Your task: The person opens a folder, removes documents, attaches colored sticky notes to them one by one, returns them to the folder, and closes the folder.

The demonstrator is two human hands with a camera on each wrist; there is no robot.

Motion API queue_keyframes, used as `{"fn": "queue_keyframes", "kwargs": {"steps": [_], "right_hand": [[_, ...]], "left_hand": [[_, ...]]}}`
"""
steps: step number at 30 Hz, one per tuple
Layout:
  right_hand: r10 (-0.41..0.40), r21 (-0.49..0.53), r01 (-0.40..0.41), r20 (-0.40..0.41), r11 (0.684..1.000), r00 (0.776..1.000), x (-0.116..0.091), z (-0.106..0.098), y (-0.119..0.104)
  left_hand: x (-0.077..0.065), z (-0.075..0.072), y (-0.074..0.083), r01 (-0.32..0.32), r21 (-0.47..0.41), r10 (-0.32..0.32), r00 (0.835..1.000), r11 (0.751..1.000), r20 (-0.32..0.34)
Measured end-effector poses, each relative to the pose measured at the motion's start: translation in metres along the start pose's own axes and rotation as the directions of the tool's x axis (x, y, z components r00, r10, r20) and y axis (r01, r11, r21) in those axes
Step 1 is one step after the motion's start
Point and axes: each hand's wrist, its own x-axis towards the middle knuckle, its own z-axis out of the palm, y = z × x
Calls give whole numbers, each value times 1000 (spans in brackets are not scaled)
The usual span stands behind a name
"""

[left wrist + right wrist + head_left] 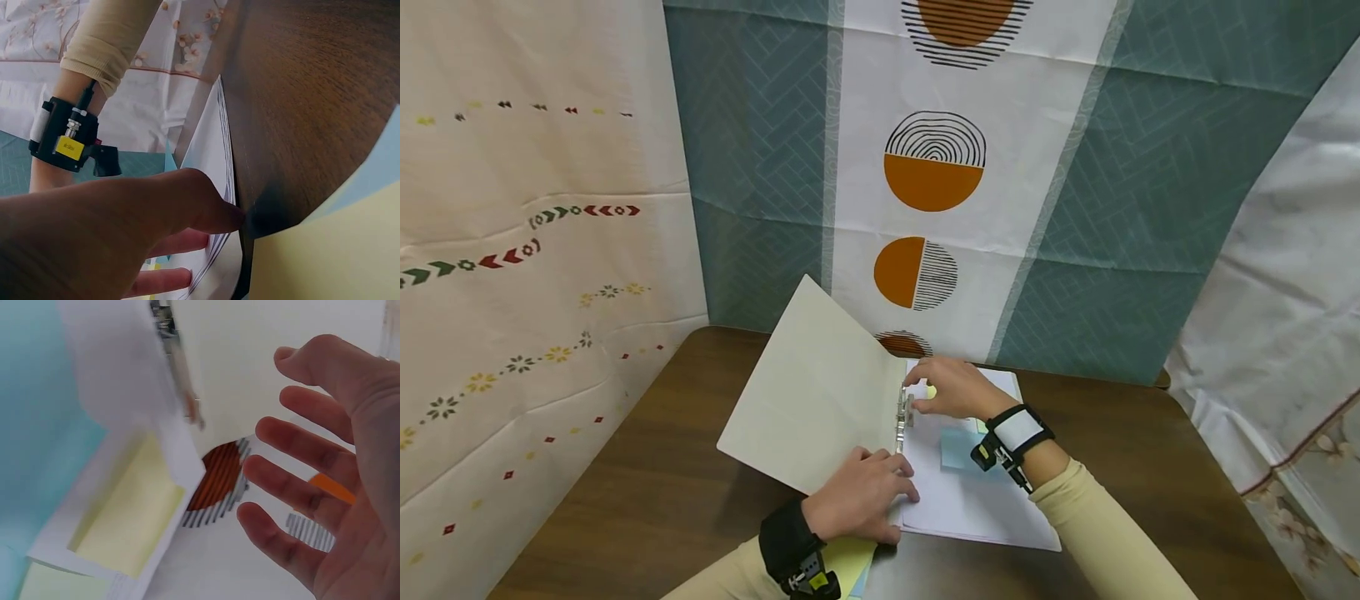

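Observation:
A white ring binder (820, 387) lies open on the table, its front cover tilted up on the left. Metal rings (901, 421) run along its spine beside a stack of white paper (977, 500). A blue sticky note (958, 448) and a yellow sticky note (128, 509) lie on the top sheet. My left hand (863, 492) rests at the binder's near edge by the spine, thumb at the paper's edge and relaxed fingers over the sheets. Above the far end of the rings is my right hand (953, 388); the right wrist view shows its fingers spread, holding nothing.
Yellow paper (850, 560) and light blue paper (369, 169) lie under my left wrist at the near side. The brown table (647, 467) extends around the binder. A patterned curtain (760, 167) hangs behind it, with light cloths at both sides.

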Motion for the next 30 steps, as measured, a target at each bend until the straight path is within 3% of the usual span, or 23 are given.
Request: {"fn": "queue_keyframes", "kwargs": {"steps": [15,24,30], "right_hand": [[137,11,-138,43,990,990,17,14,14],[154,-22,-153,82,988,985,27,23,16],[191,26,-196,138,980,972,32,29,19]], "left_hand": [[0,5,-5,0,13,0,1000,1000,-2],[3,5,-3,-7,12,7,1000,1000,5],[2,3,-2,-1,10,1,1000,1000,12]]}}
